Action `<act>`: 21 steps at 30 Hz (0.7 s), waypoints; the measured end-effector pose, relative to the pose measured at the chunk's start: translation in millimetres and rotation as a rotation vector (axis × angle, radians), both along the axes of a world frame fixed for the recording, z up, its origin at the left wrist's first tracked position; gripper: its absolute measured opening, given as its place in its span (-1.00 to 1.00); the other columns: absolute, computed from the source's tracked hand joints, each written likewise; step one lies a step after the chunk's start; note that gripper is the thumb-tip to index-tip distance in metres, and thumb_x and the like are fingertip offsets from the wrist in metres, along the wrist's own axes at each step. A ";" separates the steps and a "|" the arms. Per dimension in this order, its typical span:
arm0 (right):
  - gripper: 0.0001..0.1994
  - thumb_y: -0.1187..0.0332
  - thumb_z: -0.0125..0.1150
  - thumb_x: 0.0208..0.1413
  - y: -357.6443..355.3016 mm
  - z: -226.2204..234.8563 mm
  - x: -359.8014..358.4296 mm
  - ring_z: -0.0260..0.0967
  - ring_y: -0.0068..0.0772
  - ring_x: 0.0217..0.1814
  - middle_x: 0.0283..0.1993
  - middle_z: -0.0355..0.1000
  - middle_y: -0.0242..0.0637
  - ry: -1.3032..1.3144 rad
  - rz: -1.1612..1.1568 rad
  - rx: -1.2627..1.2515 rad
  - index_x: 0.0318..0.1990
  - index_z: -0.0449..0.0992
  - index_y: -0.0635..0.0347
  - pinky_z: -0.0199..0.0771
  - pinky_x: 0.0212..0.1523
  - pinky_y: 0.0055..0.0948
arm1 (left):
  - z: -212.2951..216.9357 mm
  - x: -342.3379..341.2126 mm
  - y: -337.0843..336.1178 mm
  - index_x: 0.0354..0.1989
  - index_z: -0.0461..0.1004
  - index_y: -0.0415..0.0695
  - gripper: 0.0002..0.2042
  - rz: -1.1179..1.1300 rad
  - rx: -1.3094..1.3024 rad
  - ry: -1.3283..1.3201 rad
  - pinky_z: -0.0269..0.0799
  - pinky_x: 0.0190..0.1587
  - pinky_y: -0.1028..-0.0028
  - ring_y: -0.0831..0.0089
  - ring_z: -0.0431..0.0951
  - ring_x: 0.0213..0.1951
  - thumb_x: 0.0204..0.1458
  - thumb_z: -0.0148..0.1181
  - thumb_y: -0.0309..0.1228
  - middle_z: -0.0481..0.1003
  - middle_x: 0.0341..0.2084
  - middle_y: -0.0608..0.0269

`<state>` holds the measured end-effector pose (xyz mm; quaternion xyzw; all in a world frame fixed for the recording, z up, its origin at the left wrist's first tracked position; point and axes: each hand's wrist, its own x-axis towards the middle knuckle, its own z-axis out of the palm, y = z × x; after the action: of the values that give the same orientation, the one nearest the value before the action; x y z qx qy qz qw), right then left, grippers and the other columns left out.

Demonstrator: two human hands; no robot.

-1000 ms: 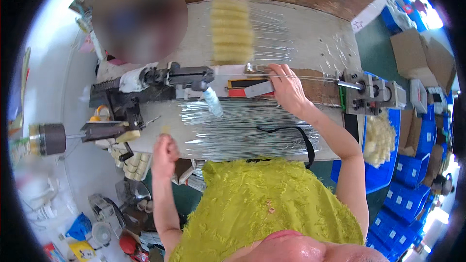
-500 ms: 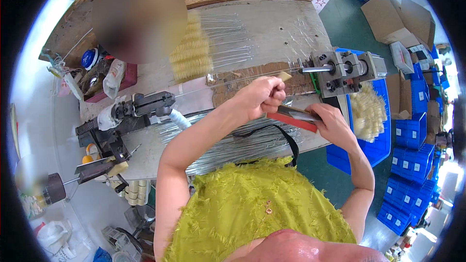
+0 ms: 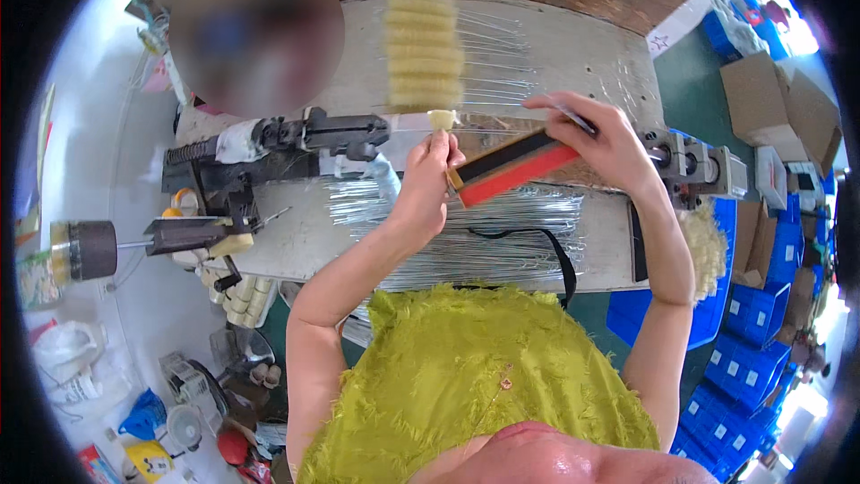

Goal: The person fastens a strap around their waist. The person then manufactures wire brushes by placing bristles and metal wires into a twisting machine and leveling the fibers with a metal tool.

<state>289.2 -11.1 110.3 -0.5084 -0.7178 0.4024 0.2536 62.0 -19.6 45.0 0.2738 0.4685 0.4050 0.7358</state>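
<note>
My left hand (image 3: 425, 181) is closed, with a small pale bristle tuft (image 3: 442, 119) pinched at its fingertips, beside the jaw of a black metal clamp (image 3: 345, 132). A thin wire (image 3: 491, 131) runs from about there toward the machine block on the right. My right hand (image 3: 602, 139) grips a long red-and-black bar (image 3: 515, 170), whose left end reaches my left fingers. A narrow metal piece (image 3: 573, 116) sticks out between the right fingers; its kind is unclear. Beneath both hands lies a heap of straight metal wires (image 3: 475, 242) on the bench.
Finished-looking yellowish brushes (image 3: 424, 49) lie in a row at the back, wire stems to the right. At right stand a metal machine block (image 3: 703, 164) and a blue bin (image 3: 645, 315) with pale bristles (image 3: 704, 255). A crank-like rod assembly (image 3: 193, 237) juts out at left.
My left hand has moved left with the pale tuft, close to the black clamp. My right hand has risen with the red-and-black bar. The whole view has shifted.
</note>
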 end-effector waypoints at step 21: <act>-0.72 0.45 0.07 0.03 48.2 -51.6 -40.6 0.32 -0.46 -0.45 -0.43 0.48 -0.14 -0.004 0.125 -0.078 -0.07 0.49 0.18 0.36 -0.33 -0.48 | 1.7 -48.5 12.3 -0.28 0.32 -0.15 -0.77 -0.238 -0.173 -0.233 -0.03 -0.67 0.64 0.68 0.08 -0.71 0.21 -0.14 -0.24 0.31 -0.64 0.36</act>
<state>248.6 37.1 58.7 -0.4728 -0.7324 0.4444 0.2065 13.4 -7.3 46.7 0.2141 0.3778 0.3022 0.8486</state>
